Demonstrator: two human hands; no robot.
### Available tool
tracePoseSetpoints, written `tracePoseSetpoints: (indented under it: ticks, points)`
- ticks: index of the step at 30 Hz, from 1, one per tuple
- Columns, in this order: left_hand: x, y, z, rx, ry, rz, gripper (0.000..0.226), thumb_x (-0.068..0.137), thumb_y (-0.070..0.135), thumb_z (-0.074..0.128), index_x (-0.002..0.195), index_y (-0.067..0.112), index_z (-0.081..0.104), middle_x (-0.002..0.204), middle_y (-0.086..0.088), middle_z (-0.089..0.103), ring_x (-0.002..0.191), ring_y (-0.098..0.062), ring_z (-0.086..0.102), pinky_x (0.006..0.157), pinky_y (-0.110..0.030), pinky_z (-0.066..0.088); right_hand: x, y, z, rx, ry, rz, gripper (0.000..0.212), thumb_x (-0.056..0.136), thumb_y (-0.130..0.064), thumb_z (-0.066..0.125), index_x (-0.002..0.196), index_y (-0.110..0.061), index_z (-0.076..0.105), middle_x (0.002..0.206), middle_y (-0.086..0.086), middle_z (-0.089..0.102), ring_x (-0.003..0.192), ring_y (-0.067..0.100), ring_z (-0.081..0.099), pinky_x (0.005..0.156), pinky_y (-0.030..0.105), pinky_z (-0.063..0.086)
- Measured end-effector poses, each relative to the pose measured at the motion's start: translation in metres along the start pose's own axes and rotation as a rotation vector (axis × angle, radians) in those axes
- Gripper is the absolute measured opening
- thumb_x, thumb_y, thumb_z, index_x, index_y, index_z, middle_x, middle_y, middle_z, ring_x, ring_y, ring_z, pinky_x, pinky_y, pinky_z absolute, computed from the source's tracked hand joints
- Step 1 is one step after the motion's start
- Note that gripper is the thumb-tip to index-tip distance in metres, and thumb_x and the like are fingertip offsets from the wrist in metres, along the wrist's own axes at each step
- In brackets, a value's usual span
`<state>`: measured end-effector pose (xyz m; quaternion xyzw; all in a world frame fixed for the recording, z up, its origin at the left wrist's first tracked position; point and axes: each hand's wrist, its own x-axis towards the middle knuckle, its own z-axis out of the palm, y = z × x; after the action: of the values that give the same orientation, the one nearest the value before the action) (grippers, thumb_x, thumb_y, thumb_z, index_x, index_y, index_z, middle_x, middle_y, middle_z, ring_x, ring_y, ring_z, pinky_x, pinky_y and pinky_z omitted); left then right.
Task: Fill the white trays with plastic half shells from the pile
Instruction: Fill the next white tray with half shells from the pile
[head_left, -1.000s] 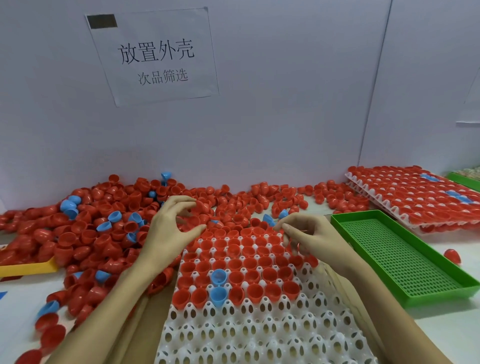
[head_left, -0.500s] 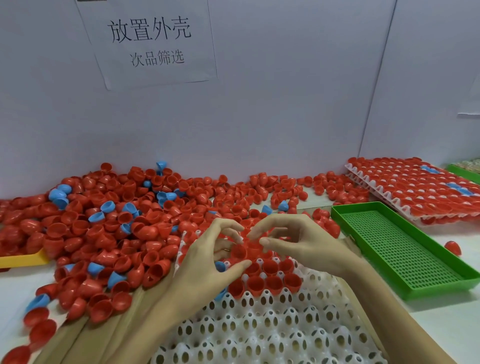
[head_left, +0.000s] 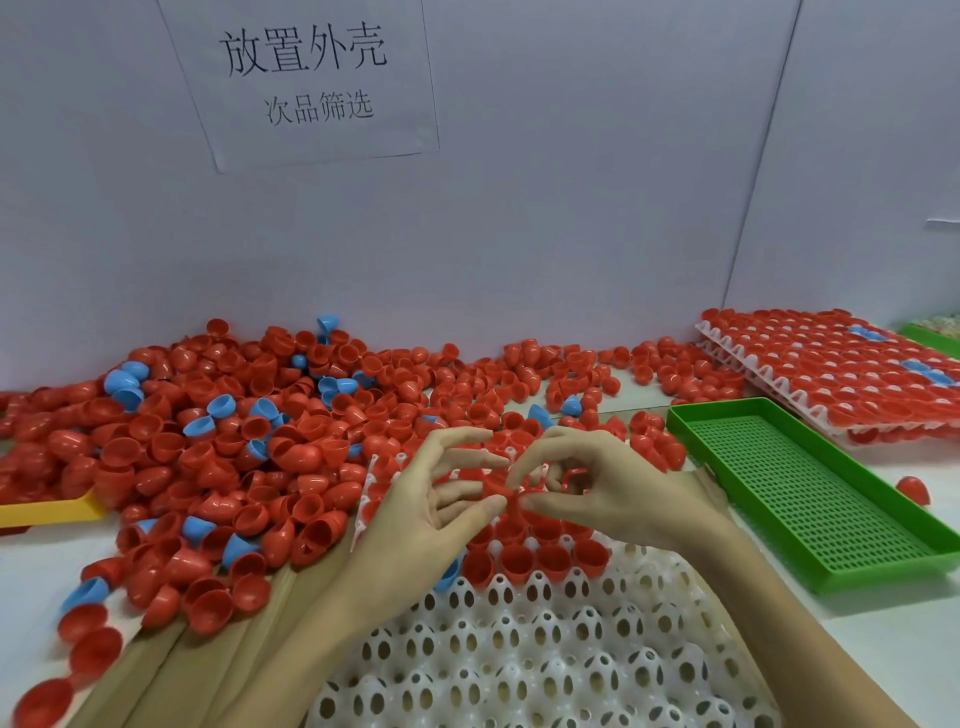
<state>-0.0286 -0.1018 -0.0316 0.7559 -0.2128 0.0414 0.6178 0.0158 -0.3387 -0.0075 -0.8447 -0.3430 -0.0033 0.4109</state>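
Note:
A big pile of red and blue half shells (head_left: 244, 457) spreads along the wall at the left and middle. In front of me lies a white tray (head_left: 545, 660) whose far rows hold red shells while its near cups stand bare. Above those filled rows my left hand (head_left: 431, 514) and my right hand (head_left: 613, 488) meet. Between their fingertips sits a red half shell (head_left: 500, 486): the left thumb and fingers pinch it, and the right thumb and forefinger pinch it from the other side. A blue shell peeks out under my left wrist.
A green perforated tray (head_left: 810, 493) lies at the right, with stacked white trays full of red shells (head_left: 841, 374) behind it. One loose red shell (head_left: 913, 489) sits by the green tray. A yellow tray edge (head_left: 47, 512) shows at the left. A paper sign hangs on the wall.
Both hands came back from the pile's edge toward me and drew together over the filled rows. They now pinch one red shell between them.

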Motion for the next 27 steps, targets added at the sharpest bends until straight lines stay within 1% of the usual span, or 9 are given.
tracePoseSetpoints:
  ticks: [3,5,7,10,13,16,21,23,27]
  points:
    - [0.0,0.002,-0.003,0.046,0.03,-0.019,0.047,0.094,0.033,0.073,0.135,0.041,0.053,0.134,0.018,0.063,0.126,-0.004,0.062,0.101,-0.02,0.052,-0.003,0.002,-0.014,-0.023,0.005,0.041,0.017,0.089,-0.027,0.084,0.1,-0.039,0.078,0.102,-0.017,0.068,0.08,0.012,0.065,0.071,0.024,0.057]
    - [0.0,0.002,-0.008,0.24,0.09,0.014,0.042,0.095,0.042,0.069,0.133,0.043,0.053,0.132,0.026,0.06,0.128,0.005,0.055,0.102,-0.018,0.05,-0.008,0.006,-0.031,-0.032,0.054,0.066,0.014,0.087,-0.029,0.084,0.098,-0.037,0.078,0.098,-0.02,0.07,0.078,0.008,0.064,0.069,0.022,0.056]
    - [-0.001,-0.001,-0.012,0.51,0.131,0.071,0.036,0.098,0.043,0.064,0.132,0.041,0.054,0.131,0.032,0.054,0.13,0.009,0.048,0.107,-0.019,0.042,-0.016,0.011,-0.05,-0.046,0.073,0.086,0.011,0.087,-0.032,0.085,0.095,-0.035,0.08,0.089,-0.019,0.069,0.071,0.003,0.059,0.065,0.018,0.05]
    - [-0.001,-0.009,-0.015,0.745,0.108,0.117,0.031,0.1,0.043,0.059,0.13,0.035,0.058,0.128,0.03,0.043,0.131,0.006,0.038,0.112,-0.021,0.032,-0.028,0.019,-0.069,-0.036,-0.086,0.169,0.008,0.087,-0.035,0.085,0.092,-0.031,0.08,0.07,-0.016,0.062,0.061,0.001,0.052,0.059,0.013,0.043]
    - [-0.001,-0.015,-0.015,0.804,0.069,0.112,0.028,0.1,0.046,0.056,0.127,0.037,0.058,0.127,0.028,0.039,0.13,0.008,0.032,0.103,-0.01,0.027,-0.03,0.025,-0.069,-0.066,-0.263,0.277,0.005,0.089,-0.03,0.085,0.092,-0.029,0.08,0.064,-0.014,0.056,0.056,0.0,0.047,0.057,0.015,0.041]
    - [-0.001,-0.018,-0.015,0.817,0.063,0.117,0.027,0.1,0.049,0.054,0.125,0.039,0.058,0.127,0.028,0.038,0.132,0.009,0.029,0.099,-0.006,0.027,-0.027,0.027,-0.061,-0.109,-0.348,0.324,0.01,0.088,-0.03,0.086,0.095,-0.031,0.079,0.066,-0.013,0.056,0.059,0.004,0.049,0.061,0.017,0.044]
    - [0.0,-0.021,-0.017,0.819,0.028,0.123,0.026,0.101,0.049,0.054,0.125,0.039,0.058,0.124,0.031,0.042,0.131,0.008,0.034,0.1,-0.003,0.028,-0.027,0.028,-0.061,-0.084,-0.356,0.338,0.017,0.085,-0.04,0.087,0.098,-0.033,0.08,0.068,-0.012,0.058,0.059,0.003,0.05,0.059,0.017,0.043]
    - [-0.002,-0.022,-0.016,0.825,0.002,0.113,0.026,0.102,0.048,0.054,0.125,0.038,0.058,0.123,0.031,0.043,0.128,0.007,0.037,0.099,0.0,0.025,-0.027,0.029,-0.059,-0.086,-0.36,0.335,0.014,0.085,-0.039,0.088,0.096,-0.034,0.08,0.068,-0.01,0.061,0.059,0.004,0.051,0.059,0.015,0.043]
    - [-0.002,-0.024,-0.016,0.862,-0.05,0.108,0.026,0.102,0.049,0.054,0.126,0.039,0.057,0.124,0.031,0.041,0.129,0.007,0.036,0.097,-0.002,0.027,-0.025,0.033,-0.056,-0.079,-0.36,0.346,0.013,0.084,-0.038,0.088,0.094,-0.032,0.08,0.069,-0.011,0.062,0.06,0.003,0.053,0.06,0.016,0.046]
